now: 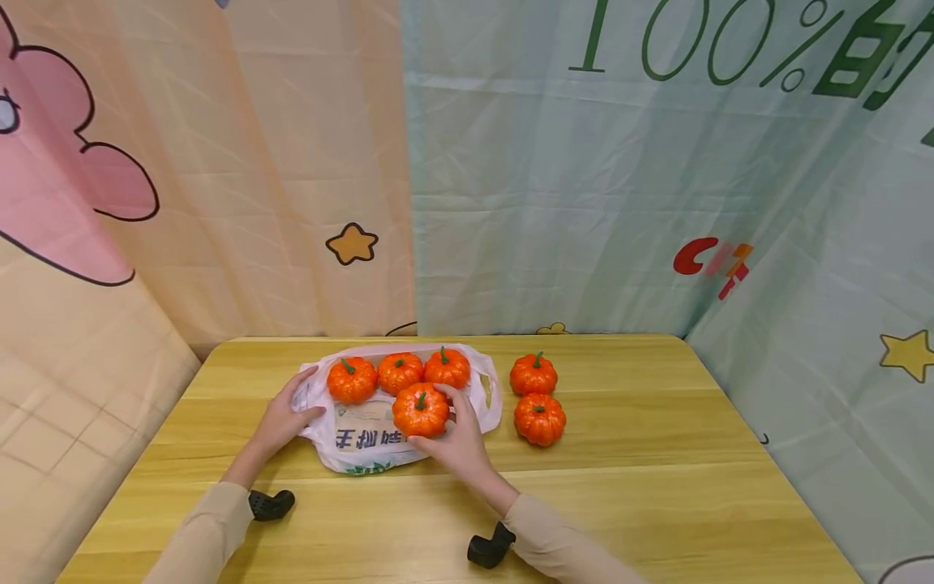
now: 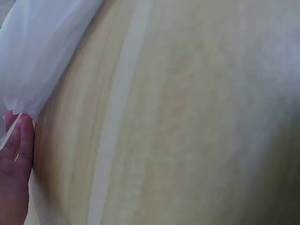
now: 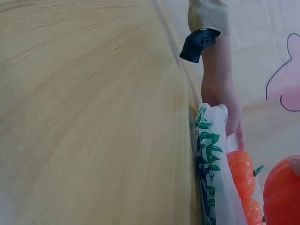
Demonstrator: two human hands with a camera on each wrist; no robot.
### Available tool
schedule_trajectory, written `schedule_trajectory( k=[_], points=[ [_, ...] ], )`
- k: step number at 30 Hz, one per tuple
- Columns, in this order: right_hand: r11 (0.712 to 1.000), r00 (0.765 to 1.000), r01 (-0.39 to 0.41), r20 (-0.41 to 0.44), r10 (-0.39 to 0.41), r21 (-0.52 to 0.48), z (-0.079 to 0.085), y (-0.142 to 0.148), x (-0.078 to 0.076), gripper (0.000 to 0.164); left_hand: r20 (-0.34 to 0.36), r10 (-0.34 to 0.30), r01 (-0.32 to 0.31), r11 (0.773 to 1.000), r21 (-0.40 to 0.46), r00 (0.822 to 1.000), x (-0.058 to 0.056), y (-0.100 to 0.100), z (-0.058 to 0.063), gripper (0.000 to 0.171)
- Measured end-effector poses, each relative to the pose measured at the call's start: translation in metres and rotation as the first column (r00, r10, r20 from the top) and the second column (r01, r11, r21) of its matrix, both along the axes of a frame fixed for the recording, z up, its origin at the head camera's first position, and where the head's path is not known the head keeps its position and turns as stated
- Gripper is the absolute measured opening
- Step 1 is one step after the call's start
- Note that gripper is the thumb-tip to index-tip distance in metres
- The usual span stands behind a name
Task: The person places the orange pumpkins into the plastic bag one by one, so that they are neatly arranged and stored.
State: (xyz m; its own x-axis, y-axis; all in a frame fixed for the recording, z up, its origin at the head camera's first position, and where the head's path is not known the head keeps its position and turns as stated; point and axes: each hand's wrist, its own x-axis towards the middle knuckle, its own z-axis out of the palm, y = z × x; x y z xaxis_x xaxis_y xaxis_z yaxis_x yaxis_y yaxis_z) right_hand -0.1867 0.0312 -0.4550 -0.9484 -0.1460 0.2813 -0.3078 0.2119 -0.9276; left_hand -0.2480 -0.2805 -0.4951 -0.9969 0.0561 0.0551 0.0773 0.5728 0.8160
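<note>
Pinching a pumpkin [image 1: 420, 412] between thumb and fingers: right hand [image 1: 462, 444]; gripping bag [image 1: 332, 448]: left hand [image 1: 280, 422].

Wood lies open on the table [image 1: 657, 454] to the right of the two loose pumpkins [image 1: 538, 403] and between the forearms in front of the plastic bag [image 1: 368, 438], while just a thin gap separates the bag's right handle from those pumpkins. Above the bag, three pumpkins [image 1: 400, 373] bar the back, the left hand [image 1: 280, 418] takes up the left end, and the right hand [image 1: 463, 442] with its held pumpkin [image 1: 421, 411] blocks the front right. Hanging cloth [image 1: 547, 203] closes off the far side.
</note>
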Motion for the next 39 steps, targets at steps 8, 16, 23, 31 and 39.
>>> schedule_trajectory(
  k=[8,16,23,31,39],
  points=[
    [0.999,1.0,-0.021,0.02,0.021,0.03,-0.018,-0.016,-0.012,0.076,0.003,0.0,0.0,1.0,0.006,1.0,0.001,0.001,0.001,0.075],
    [0.996,0.999,-0.035,0.019,0.034,0.085,-0.024,-0.032,-0.021,0.076,0.001,0.002,-0.002,1.0,0.007,1.0,0.001,0.001,0.001,0.074],
    [0.988,0.998,-0.06,0.023,0.057,0.142,-0.023,-0.046,-0.027,0.075,-0.009,-0.004,0.004,1.0,0.028,1.0,0.0,0.002,0.002,0.073],
    [0.971,0.996,-0.087,0.026,0.083,0.224,-0.023,-0.06,-0.031,0.076,-0.008,-0.004,0.004,1.0,0.022,1.0,0.0,0.002,0.002,0.072],
    [0.949,0.995,-0.103,0.029,0.099,0.296,-0.026,-0.076,-0.029,0.075,-0.04,-0.004,0.004,1.0,0.01,0.999,0.0,0.0,0.0,0.071]
  ],
)
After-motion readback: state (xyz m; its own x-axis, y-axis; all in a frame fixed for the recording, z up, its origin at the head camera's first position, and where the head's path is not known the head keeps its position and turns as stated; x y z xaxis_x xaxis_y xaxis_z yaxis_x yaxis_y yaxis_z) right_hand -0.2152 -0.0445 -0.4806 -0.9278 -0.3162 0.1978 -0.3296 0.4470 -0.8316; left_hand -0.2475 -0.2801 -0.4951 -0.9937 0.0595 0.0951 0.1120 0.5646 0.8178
